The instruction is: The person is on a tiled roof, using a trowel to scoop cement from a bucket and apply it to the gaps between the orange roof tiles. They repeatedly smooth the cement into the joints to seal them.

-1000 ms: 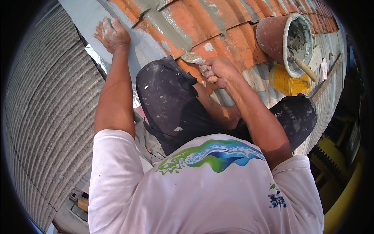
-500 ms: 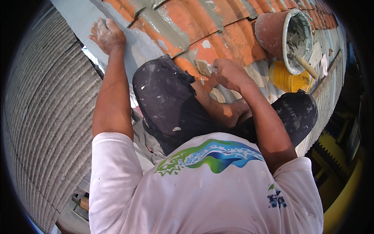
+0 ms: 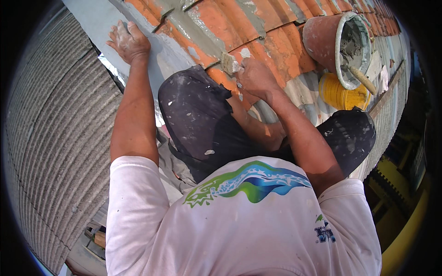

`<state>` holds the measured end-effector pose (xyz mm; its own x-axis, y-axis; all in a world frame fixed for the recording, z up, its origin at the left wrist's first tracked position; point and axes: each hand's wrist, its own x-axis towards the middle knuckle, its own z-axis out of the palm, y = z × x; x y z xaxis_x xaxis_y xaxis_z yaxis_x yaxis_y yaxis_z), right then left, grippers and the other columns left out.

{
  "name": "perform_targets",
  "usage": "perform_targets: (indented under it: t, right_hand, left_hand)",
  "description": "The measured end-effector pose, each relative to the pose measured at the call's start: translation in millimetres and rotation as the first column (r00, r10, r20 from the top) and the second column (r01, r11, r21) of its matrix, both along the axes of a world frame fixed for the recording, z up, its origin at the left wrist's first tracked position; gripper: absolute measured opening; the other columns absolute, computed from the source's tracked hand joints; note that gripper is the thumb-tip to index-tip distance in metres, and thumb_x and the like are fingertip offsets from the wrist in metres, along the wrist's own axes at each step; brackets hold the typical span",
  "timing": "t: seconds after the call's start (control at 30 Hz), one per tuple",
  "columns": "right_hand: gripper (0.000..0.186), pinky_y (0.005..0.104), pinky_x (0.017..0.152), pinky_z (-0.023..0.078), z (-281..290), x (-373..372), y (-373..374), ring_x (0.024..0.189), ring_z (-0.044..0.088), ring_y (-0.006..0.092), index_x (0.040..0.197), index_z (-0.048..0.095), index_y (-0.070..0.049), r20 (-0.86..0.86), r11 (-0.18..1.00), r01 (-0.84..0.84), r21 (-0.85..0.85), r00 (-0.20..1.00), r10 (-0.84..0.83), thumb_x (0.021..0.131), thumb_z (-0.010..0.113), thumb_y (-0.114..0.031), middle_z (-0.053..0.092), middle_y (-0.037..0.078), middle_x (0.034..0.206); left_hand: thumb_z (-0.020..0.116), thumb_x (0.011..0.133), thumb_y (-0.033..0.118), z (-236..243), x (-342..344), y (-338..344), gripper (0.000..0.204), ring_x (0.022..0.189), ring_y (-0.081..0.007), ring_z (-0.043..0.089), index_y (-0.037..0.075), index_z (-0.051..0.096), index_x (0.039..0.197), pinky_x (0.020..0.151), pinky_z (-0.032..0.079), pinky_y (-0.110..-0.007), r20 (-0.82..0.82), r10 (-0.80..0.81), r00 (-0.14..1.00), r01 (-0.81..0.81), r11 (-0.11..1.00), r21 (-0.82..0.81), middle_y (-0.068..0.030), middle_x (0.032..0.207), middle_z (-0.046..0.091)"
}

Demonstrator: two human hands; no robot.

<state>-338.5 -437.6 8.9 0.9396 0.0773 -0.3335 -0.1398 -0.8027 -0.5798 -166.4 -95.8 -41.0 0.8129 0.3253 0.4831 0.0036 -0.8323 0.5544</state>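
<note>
Corrugated sheeting and orange tiles surrounded the seated person, the tiles too many and too cut off to count. Nearest was one white shirt, then two knees in dark trousers, bent wide apart, seemingly for a steady seat on the roof. Just past the left knee, over the tiles, was the one trowel, its blade caked with grey; the right hand was closed around its mostly hidden handle, gripping close to the blade, probably for control. Whether the blade touched a tile could not be told. To the right sat one yellow pail and, beyond it, one reddish bucket of mortar, likely kept there for easy reach, with one stick poking over its rim. Farther off, the left hand lay spread and empty on a grey ledge, apparently as a brace.
</note>
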Motion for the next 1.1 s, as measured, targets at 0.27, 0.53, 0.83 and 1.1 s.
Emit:
perform_targets:
  t: [0.27,0.53,0.83,1.1]
  right_hand:
    - [0.029,0.0553,0.085,0.053,0,13,-3,0.093,0.071,0.0481,0.091,0.070,0.005,-0.045,0.997,0.042,0.071,0.998,-0.039,0.096,0.060,-0.021,0.070,0.033,0.092]
    - [0.021,0.0568,0.083,0.054,15,-10,13,0.090,0.070,0.0493,0.093,0.068,0.003,0.044,0.988,-0.127,-0.092,0.990,0.131,0.095,0.060,-0.017,0.071,0.029,0.088]
    - [0.009,0.0571,0.078,0.053,109,-46,-19,0.088,0.069,0.0492,0.099,0.064,0.001,0.254,0.959,-0.120,-0.258,0.949,0.187,0.097,0.060,-0.008,0.070,0.027,0.090]
    - [0.030,0.0278,0.085,0.052,268,-130,-251,0.087,0.065,0.0101,0.125,0.075,0.000,0.680,0.632,0.762,-0.141,0.539,-0.497,0.107,0.066,-0.022,0.072,0.005,0.091]
  left_hand:
    - [0.034,0.108,0.048,1,2,1,0.071,0.162,-0.0430,0.025,-0.002,0.053,0.156,0.135,0.001,-0.053,-0.004,0.000,1.000,0.000,1.000,0.009,-0.0296,0.166,0.043]
    - [0.034,0.110,0.048,-4,3,2,0.070,0.162,-0.0394,0.027,0.000,0.052,0.157,0.135,0.000,-0.053,-0.002,0.016,1.000,-0.016,0.999,0.040,-0.0270,0.165,0.045]
    - [0.036,0.109,0.047,0,3,1,0.068,0.161,-0.0366,0.029,0.001,0.053,0.156,0.135,0.002,-0.053,0.008,0.027,1.000,-0.027,0.998,0.055,-0.0258,0.164,0.047]
    - [0.034,0.109,0.052,-22,11,22,0.073,0.162,-0.0383,0.027,0.002,0.050,0.159,0.135,0.003,-0.053,0.010,0.009,1.000,-0.011,0.993,0.120,-0.0249,0.168,0.043]
